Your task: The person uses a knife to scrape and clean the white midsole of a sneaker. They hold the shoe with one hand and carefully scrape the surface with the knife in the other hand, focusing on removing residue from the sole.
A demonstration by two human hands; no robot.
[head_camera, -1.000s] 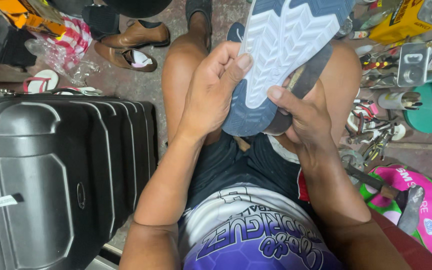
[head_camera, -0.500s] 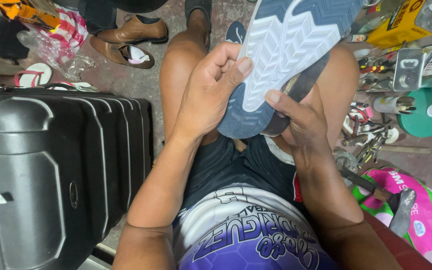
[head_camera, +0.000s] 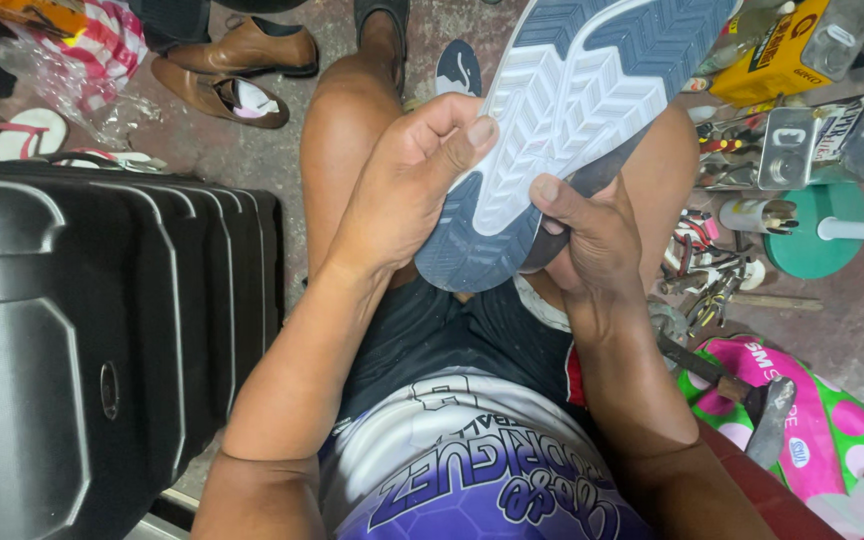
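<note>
A sports shoe (head_camera: 572, 110) is held sole-up over my lap, its blue and white treaded sole facing me. My left hand (head_camera: 402, 190) grips the heel end from the left, thumb pressed on the sole's edge. My right hand (head_camera: 592, 235) holds the shoe from the right and underneath, thumb on the sole rim near the heel. Both hands are closed on the shoe. My knees lie under it.
A black hard-shell suitcase (head_camera: 82, 330) stands close on my left. Brown leather shoes (head_camera: 232, 70) lie on the floor ahead. Tools, tins and a yellow can (head_camera: 782, 50) crowd the right, with a hammer (head_camera: 752, 395) on a pink and green bag (head_camera: 832, 440).
The shoe and both hands have shifted slightly; the grip is unchanged.
</note>
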